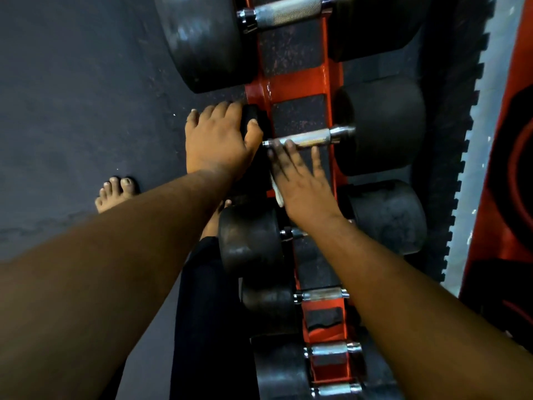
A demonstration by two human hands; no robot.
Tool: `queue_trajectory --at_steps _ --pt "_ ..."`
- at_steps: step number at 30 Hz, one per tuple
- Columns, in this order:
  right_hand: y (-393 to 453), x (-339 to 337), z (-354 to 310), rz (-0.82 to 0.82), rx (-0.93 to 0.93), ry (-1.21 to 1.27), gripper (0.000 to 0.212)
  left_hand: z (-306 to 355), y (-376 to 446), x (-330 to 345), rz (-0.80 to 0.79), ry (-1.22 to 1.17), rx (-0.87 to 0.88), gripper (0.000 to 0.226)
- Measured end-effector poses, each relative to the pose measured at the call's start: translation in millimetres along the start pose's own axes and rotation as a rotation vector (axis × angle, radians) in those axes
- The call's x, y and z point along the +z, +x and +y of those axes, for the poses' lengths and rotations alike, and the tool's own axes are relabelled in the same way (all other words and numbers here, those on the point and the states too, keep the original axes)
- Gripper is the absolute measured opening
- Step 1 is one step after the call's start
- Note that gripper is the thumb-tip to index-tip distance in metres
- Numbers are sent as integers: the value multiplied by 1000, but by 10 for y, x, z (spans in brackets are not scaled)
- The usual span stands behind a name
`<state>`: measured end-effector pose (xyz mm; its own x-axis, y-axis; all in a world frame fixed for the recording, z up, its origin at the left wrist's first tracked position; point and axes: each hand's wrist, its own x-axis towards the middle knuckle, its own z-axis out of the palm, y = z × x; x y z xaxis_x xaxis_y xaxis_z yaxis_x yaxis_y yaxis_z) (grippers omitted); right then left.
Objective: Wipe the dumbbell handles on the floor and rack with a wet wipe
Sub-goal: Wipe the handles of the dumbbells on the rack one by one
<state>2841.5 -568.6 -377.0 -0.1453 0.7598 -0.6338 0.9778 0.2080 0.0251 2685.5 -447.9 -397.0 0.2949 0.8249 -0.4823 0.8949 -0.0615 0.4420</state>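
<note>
A dumbbell lies across the red rack [291,88], its knurled chrome handle [314,137] running between two black heads. My left hand [219,140] grips the near head [248,116], fingers over the top and thumb curled round its edge. My right hand [300,174] lies flat along the handle's near side, with straight fingertips touching the chrome. It is blurred. A white wet wipe [278,195] pokes out from under its palm. The far head [383,125] is uncovered.
More dumbbells fill the rack: a large one above [288,13] and smaller ones below [251,241] with chrome handles [321,294]. My bare foot [115,192] stands on the dark floor [72,96]. A toothed mat edge [450,140] and red equipment [507,168] run along the right.
</note>
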Motion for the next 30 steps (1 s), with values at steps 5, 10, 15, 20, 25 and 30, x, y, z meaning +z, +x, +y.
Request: queue_trajectory --at_steps 5,10,15,20,25,30 --pt "-389 -4 -24 56 198 409 63 -58 -777 63 -39 3 44 74" --pt "-629 -33 21 178 278 563 57 -85 -1529 137 -251 148 80 81" --pt "-718 345 -103 -22 181 324 39 -69 -1804 350 -475 158 79 83" --pt "-1079 628 -403 -180 70 110 80 -117 -1860 390 -539 210 170 88" --pt "-1249 655 -585 -236 120 -17 92 -171 -1930 406 -524 180 153 92" --pt "-1055 671 -543 -219 130 8 84 -49 -1832 644 -426 126 176 116"
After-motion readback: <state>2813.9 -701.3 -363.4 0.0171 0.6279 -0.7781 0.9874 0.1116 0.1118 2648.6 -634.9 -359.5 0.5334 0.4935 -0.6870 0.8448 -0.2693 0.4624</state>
